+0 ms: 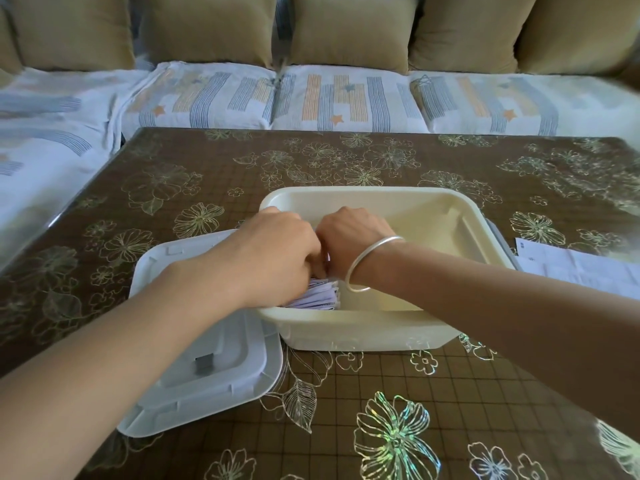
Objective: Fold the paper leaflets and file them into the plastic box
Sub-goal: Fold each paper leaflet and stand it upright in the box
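In the near-left corner of the plastic box (363, 330), the left hand (277, 252) curls its fingers over the folded leaflets (320, 297). The right hand (349, 237) hides its fingers, so its grip is unclear. Best pack the stack upright against the left wall, edges level.

SUPPORT: table (346, 161), brown cover, pale flower print over a grid | ITEM 1: cream plastic box (346, 332), open, upright, centre | ITEM 2: grey lid (214, 386), flat, left of box, touching its near-left corner | ITEM 3: white paper sheets (581, 268), flat, just right of box
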Motion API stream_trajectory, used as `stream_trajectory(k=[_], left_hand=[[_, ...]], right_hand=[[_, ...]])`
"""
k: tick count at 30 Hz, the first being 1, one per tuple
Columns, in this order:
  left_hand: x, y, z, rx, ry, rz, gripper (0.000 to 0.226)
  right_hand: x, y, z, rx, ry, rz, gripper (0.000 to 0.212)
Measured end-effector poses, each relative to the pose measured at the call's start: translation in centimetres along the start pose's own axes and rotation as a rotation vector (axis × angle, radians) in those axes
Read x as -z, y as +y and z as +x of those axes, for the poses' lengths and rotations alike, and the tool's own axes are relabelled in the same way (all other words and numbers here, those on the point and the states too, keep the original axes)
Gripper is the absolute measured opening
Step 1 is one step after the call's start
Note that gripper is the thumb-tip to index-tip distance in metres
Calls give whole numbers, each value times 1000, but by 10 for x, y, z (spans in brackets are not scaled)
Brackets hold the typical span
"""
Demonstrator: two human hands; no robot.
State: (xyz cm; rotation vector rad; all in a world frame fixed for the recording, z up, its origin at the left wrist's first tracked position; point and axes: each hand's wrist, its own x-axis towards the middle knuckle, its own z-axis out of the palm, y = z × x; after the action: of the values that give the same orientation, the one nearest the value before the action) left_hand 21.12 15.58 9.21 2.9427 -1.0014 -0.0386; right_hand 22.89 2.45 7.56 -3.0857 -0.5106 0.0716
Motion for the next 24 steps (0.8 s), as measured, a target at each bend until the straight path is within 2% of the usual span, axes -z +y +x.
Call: stream_trajectory(k=[1,3,5,9,13,15,17,19,22,24], left_hand=[[0,-5,-4,0,100,-67,29],[3,-13,-14,61,329,-196,38],[8,-21,-27,168,474,-320,42],[11,-25,-45,257,490,-399,47],[13,-11,-52,252,487,-433,47],[13,-3,-52,245,483,-454,46],[14,9,-53,227,489,-483,47],[14,27,-52,184,488,-510,47],[11,62,-45,111,455,-553,44],[12,88,-39,63,440,-560,39]], right_hand=[[-1,-1,1,14,6,10,15],[-1,-3,1,46,13,45,12],[0,-4,0,59,1,110,6],[-2,-3,1,115,-25,193,10],[3,-2,-4,151,-55,210,18],[12,5,-12,129,-36,308,19],[27,19,-31,93,69,456,18],[41,40,-64,41,247,519,19],[43,82,-126,-125,515,581,24],[30,112,-163,-285,600,533,24]])
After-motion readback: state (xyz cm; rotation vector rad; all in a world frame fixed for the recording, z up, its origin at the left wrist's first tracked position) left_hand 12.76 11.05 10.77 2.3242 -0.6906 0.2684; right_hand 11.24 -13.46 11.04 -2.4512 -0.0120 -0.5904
